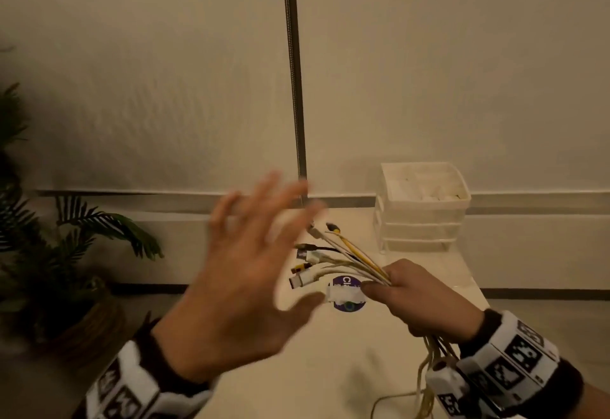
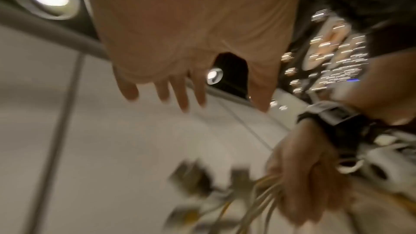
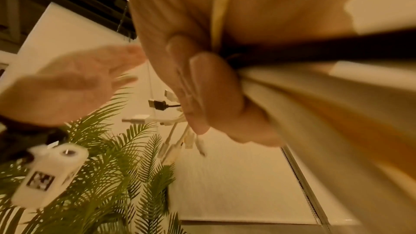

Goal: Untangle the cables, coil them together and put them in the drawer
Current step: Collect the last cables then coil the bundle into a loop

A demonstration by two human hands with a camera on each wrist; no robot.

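My right hand grips a bundle of cables in white, yellow and black over the white table. Their plug ends fan out to the left, and the loose lengths hang below my fist. In the right wrist view my fingers curl round the strands, with plugs sticking out beyond them. My left hand is raised left of the plugs, fingers spread, holding nothing and blurred. In the left wrist view the spread left hand is above the cables. A clear plastic drawer unit stands at the back right of the table.
A round purple sticker lies on the table under the cable ends. A potted palm stands on the floor to the left. A pale wall with a dark vertical strip rises behind the table.
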